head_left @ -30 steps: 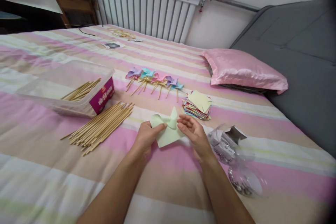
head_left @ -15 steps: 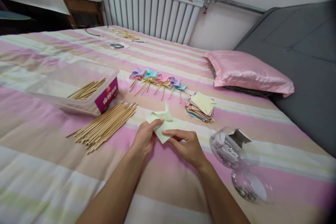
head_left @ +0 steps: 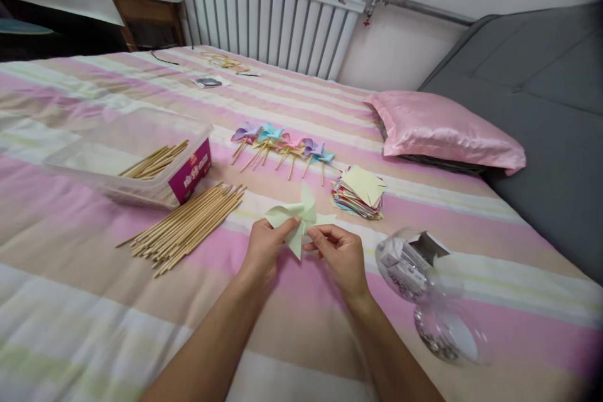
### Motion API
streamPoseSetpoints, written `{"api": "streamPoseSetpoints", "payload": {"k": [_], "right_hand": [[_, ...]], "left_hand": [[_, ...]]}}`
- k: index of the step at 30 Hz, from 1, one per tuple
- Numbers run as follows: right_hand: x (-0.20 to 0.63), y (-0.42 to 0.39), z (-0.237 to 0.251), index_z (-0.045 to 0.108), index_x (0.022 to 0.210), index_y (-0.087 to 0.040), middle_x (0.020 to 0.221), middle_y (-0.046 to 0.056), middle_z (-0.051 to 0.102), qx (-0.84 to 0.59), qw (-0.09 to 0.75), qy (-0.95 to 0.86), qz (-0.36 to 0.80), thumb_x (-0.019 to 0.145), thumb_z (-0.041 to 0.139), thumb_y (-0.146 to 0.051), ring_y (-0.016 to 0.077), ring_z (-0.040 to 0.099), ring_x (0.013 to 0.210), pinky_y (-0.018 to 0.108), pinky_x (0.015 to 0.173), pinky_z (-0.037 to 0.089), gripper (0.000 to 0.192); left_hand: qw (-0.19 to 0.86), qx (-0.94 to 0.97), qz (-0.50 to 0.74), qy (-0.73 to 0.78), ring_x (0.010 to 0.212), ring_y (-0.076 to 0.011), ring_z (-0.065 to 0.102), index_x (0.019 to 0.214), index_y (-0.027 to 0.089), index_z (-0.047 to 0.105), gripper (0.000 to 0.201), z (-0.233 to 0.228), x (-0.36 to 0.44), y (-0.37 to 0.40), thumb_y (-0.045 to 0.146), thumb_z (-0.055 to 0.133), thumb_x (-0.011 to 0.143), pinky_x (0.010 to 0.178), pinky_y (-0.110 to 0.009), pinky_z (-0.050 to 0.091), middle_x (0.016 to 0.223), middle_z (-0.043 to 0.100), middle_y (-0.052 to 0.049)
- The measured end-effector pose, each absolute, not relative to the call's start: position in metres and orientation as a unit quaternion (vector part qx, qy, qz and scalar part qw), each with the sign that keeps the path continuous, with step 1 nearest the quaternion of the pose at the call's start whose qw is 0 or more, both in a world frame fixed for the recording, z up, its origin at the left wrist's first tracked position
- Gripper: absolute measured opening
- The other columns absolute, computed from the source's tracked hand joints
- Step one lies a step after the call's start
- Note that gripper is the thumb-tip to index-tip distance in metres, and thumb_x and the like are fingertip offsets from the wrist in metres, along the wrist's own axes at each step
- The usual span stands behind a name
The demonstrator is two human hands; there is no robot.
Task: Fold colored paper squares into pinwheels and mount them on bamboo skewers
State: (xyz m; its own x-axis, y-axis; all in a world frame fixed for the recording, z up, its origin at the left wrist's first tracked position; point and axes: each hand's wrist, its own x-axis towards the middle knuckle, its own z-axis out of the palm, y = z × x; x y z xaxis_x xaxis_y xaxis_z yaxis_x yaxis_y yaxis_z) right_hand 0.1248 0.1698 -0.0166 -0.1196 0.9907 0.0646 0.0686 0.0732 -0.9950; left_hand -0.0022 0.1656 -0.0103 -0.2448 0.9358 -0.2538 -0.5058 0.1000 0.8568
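Now both hands on pale green paper pinwheel (head_left: 299,218): left hand (head_left: 264,246) pinches centre, right hand (head_left: 338,252) fingers grasp lower flap; bamboo sticks (head_left: 186,226) lie left.

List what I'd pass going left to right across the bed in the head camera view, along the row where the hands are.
bundle of wooden sticks → left hand → pale green paper pinwheel → right hand → clear plastic bag of small metal pieces
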Motion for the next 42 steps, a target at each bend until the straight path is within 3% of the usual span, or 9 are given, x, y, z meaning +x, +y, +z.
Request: {"api": "streamPoseSetpoints", "payload": {"k": [4,11,18,42], "right_hand": [[0.1241,0.169,-0.017,0.068,0.073,-0.016,0.062,0.003,0.068,-0.489,0.468,-0.563,0.474,0.073,0.066,-0.041,0.018,0.067,0.059,0.024,0.053,0.049,0.024],[0.123,0.1685,-0.0172,0.067,0.075,-0.017,0.072,0.006,0.069,-0.521,0.467,-0.558,0.446,0.074,0.063,-0.045,0.0186,0.067,0.061,0.024,0.051,0.048,0.028],[0.1231,0.1683,-0.0164,0.066,0.072,-0.017,0.064,0.005,0.067,-0.536,0.465,-0.563,0.423,0.074,0.062,-0.046,0.0181,0.065,0.056,0.024,0.048,0.047,0.03],[0.1233,0.1673,-0.0142,0.067,0.07,-0.017,0.064,0.003,0.064,-0.522,0.471,-0.585,0.403,0.075,0.062,-0.043,0.0162,0.062,0.055,0.025,0.053,0.046,0.027]], "left_hand": [[0.564,0.235,0.629,0.481,0.052,-0.0102,0.055,0.063,0.013,0.064,0.016,-0.0087,0.0,0.1654,0.022,0.076,0.058,0.052,-0.022,0.042,0.058,0.063,0.001],[0.531,0.299,0.625,0.487,0.056,-0.0131,0.057,0.063,0.011,0.068,0.014,-0.0082,0.001,0.1652,0.022,0.075,0.058,0.054,-0.023,0.043,0.059,0.064,-0.001],[0.539,0.332,0.597,0.493,0.054,-0.0153,0.057,0.065,0.011,0.071,0.016,-0.0119,0.0012,0.1661,0.027,0.074,0.06,0.05,-0.025,0.042,0.058,0.066,-0.003],[0.539,0.313,0.617,0.481,0.057,-0.0129,0.056,0.063,0.012,0.068,0.014,-0.0087,0.0019,0.1656,0.022,0.076,0.058,0.054,-0.024,0.042,0.06,0.064,-0.001]]}}
